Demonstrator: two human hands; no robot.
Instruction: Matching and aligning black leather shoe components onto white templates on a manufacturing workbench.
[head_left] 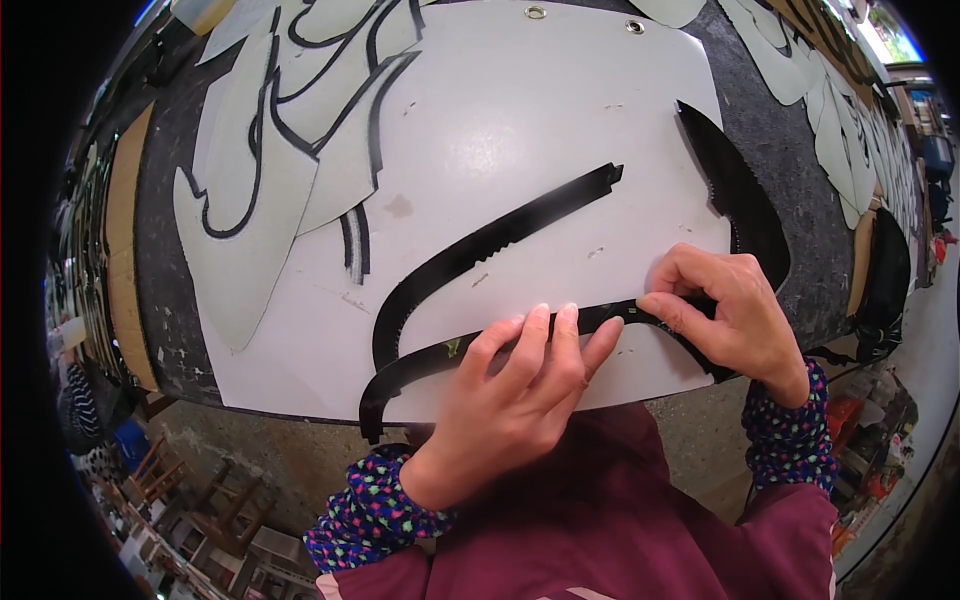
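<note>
Left hand (510, 385) flat, fingers pressing black curved strip (420, 358) onto white sheet (500, 130), lower centre of frame. Right hand (730, 315) pinches strip's right end. We judge strip thin, floppy, light; grip by ends.

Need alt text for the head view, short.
Two hands press a long curved black strip onto a white sheet at the near edge of a dark worktable: the left hand lies flat on it, the right hand pinches it. A second black strip lies on the sheet just beyond, with white cut pieces edged in black farther left.
</note>
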